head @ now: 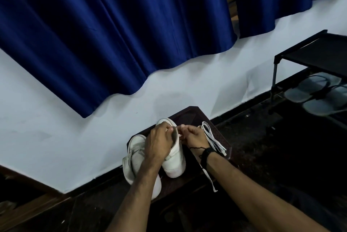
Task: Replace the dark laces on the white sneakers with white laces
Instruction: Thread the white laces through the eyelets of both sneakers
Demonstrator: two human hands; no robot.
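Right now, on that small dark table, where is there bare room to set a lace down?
The table's far corner, beyond the right sneaker, looks bare, and so does a patch near the front edge. The middle is crowded by both sneakers and hands; the right edge holds the white laces.

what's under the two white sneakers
A small dark wooden table bears both white sneakers, with loose white laces lying beside them at its right side. The left hand and forearm cover much of the shoes, and the tabletop directly beneath them is hidden.
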